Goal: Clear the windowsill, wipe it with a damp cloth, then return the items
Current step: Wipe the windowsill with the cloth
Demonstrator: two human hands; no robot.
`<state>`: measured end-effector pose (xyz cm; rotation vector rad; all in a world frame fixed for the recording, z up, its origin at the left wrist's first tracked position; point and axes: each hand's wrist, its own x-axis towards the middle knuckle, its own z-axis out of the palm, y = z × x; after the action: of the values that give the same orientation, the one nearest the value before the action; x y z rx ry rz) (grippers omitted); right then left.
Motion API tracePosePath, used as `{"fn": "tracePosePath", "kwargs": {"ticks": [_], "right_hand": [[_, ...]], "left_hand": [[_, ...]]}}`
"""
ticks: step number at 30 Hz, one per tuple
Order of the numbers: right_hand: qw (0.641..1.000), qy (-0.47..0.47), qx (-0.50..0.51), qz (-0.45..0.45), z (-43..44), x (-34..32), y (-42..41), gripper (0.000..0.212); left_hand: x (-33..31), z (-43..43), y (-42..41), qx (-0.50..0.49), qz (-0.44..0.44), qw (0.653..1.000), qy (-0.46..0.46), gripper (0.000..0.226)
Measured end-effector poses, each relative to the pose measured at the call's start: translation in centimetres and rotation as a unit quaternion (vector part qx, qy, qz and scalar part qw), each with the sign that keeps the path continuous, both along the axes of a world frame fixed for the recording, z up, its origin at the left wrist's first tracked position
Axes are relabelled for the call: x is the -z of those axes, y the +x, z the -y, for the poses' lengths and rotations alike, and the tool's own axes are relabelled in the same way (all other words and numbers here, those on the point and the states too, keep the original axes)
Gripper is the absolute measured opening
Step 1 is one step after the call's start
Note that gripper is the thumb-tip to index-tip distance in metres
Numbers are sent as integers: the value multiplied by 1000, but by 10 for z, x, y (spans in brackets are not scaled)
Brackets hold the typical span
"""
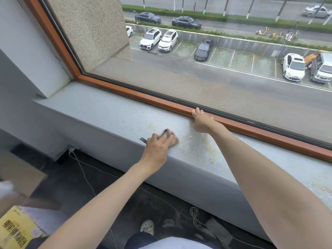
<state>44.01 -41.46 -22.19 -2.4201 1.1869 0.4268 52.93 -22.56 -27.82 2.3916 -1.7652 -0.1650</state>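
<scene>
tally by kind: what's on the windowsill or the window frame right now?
Hands: 2. The left hand presses the cloth flat on the windowsill; the right hand rests its fingers on the window frame.
Cloth: 1, dark and patterned, mostly under the left hand.
Total: 3

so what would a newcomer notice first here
The left hand pressing a dark cloth flat on the grey windowsill, near its front edge. Just right of it, yellowish stains speckle the sill, while the right hand rests on the orange window frame.
</scene>
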Motion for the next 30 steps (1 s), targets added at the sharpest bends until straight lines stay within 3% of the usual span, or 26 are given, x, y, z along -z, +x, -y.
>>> {"fn": "tracePosePath", "kwargs": {"ticks": [4, 6, 10, 12, 15, 17, 21, 23, 27, 29, 30], "right_hand": [[1000, 8, -13, -2, -4, 0, -11, 72], [1000, 18, -24, -3, -2, -1, -15, 70], [999, 28, -43, 3, 4, -1, -17, 69], [999, 20, -48, 3, 2, 0, -15, 70], [999, 12, -49, -3, 0, -1, -14, 70], [999, 11, -48, -5, -1, -2, -14, 71], [999, 8, -47, 0, -3, 0, -18, 72], [999, 8, -49, 1, -3, 0, -20, 72], [999, 17, -48, 3, -4, 1, -20, 71], [999, 22, -46, 9, -3, 1, -21, 70], [999, 25, -45, 12, -3, 1, -22, 71]], "left_hand": [[2, -23, -3, 163, -8, 987, 5, 81], [5, -26, 19, 130, -22, 991, 13, 82], [9, -20, 13, -44, -40, 998, -6, 82], [16, -21, -11, 24, -56, 998, -6, 87], [15, -27, -17, 217, -38, 975, -20, 83], [6, -25, 5, 249, -18, 968, 25, 87], [0, -12, 23, 40, -30, 999, 17, 84], [1, -11, 1, 10, -32, 999, 13, 84], [14, -24, -12, 259, -10, 966, -24, 84], [12, -16, 12, 291, 21, 956, 4, 84], [9, -9, 19, 260, 25, 965, 12, 83]]}}
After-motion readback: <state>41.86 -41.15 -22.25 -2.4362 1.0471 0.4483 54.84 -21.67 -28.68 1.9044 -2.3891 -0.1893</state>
